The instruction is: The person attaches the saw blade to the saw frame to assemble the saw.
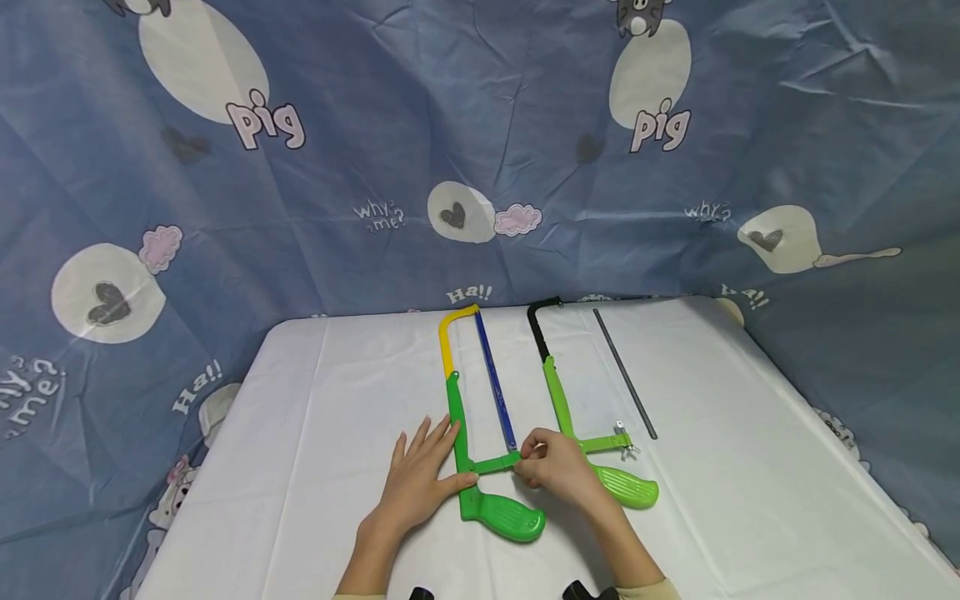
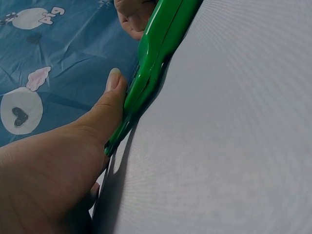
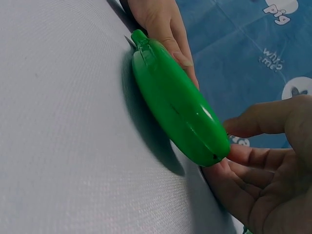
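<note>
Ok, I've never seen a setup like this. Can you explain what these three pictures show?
There is no machine here: a person works bare-handed. One picture comes from a camera worn on the head, looking forward and down; the other two come from cameras on the wrists.

On the white tabletop lie a green saw with a blue blade, a lime saw without one, and a loose gray blade.

The left hand rests on the green saw. The right hand pinches at its crosspiece's end; exactly what it grips is hidden.
</note>
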`<state>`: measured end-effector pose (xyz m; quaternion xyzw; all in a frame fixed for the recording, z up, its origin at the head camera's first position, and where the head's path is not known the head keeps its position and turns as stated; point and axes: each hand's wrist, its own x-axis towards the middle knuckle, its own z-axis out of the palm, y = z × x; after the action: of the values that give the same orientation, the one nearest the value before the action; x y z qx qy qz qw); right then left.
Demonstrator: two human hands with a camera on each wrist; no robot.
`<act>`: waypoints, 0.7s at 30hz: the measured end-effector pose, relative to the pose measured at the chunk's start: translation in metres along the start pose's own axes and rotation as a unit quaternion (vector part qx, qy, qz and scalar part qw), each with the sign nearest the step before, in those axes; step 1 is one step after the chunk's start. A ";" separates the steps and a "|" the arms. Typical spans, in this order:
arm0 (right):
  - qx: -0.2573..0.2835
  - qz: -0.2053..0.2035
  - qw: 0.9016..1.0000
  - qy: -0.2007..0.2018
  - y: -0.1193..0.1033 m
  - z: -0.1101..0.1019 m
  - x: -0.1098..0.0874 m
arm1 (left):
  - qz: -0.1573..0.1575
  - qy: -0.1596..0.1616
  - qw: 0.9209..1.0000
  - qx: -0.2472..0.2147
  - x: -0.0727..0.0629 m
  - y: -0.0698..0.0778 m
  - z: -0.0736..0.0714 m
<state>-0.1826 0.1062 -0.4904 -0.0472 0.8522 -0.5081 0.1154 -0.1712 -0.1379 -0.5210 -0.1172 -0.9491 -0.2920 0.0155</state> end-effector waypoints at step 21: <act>0.079 -0.003 0.995 -0.053 0.003 -0.007 0.003 | -0.013 -0.016 1.000 -0.012 0.002 0.006 -0.008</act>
<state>-0.1876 0.1128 -0.4901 -0.0679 0.8017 -0.5712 0.1625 -0.1725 -0.1366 -0.5109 -0.1100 -0.9471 -0.3013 -0.0050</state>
